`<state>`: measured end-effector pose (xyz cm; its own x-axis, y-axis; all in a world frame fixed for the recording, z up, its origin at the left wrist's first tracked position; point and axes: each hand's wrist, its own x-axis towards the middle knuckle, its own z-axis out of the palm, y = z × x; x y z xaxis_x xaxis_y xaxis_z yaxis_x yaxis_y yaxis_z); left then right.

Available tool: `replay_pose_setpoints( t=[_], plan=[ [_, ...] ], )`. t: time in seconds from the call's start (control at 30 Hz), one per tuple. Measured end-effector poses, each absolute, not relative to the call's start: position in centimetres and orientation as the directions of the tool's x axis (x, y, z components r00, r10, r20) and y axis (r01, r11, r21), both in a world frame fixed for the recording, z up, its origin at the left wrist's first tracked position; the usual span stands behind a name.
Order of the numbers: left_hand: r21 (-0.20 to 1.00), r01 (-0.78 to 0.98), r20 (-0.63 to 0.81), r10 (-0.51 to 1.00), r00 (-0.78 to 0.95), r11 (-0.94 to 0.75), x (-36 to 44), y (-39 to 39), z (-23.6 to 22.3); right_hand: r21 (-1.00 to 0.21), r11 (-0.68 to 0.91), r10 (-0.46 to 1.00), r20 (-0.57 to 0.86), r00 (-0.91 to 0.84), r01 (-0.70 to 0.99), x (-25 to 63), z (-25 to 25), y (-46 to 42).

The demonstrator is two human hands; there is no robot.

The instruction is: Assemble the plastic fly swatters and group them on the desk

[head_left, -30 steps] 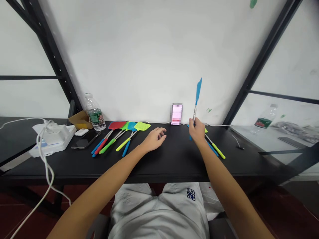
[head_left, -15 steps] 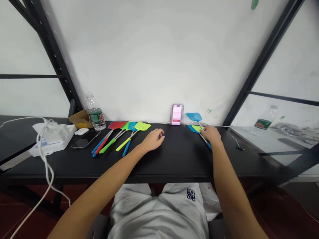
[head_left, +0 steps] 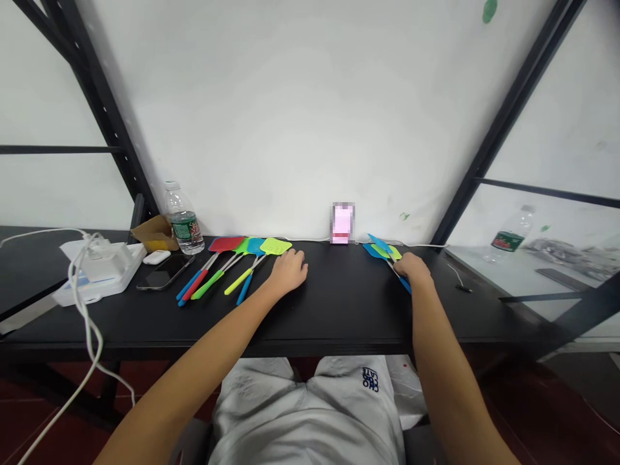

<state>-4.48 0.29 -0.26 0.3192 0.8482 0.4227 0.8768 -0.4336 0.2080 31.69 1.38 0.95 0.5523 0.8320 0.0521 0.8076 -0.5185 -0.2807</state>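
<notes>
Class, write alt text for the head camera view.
A seated person's right hand rests on blue and green fly swatters on a black table, while the left hand lies beside a row of coloured swatters.

Black tabletop [head_left: 339, 310]: fly swatters [head_left: 232, 265] fanned left of centre, more swatters [head_left: 382, 250] at right, water bottle [head_left: 183, 218], cardboard box [head_left: 154, 234], phone [head_left: 157, 278], earbud case [head_left: 155, 257], white box [head_left: 99, 274] with cable [head_left: 80, 284].
</notes>
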Motion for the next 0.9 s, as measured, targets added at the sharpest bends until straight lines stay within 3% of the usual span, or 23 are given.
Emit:
replay_pose_setpoints(
  t=[0.17,0.4,0.7,0.9],
  plan=[
    [0.107,0.983,0.414,0.905,0.096,-0.153,-5.2,0.7,-0.2,-0.271,-0.536,0.826,0.027,0.562,0.8,31.4,1.0,1.4],
    [0.126,0.99,0.377,0.92,-0.109,0.065,-7.0,2.3,-0.7,-0.323,-0.552,0.793,0.08,0.603,0.769,30.5,1.9,0.8],
    [0.068,0.982,0.231,0.955,-0.186,0.175,-7.7,2.9,0.3,-0.344,-0.533,0.801,0.09,0.592,0.773,30.0,1.4,0.9],
    [0.048,0.975,0.235,0.946,-0.222,0.217,-8.4,2.8,1.4,-0.353,-0.576,0.769,0.071,0.635,0.737,30.6,1.7,0.5]
  ],
)
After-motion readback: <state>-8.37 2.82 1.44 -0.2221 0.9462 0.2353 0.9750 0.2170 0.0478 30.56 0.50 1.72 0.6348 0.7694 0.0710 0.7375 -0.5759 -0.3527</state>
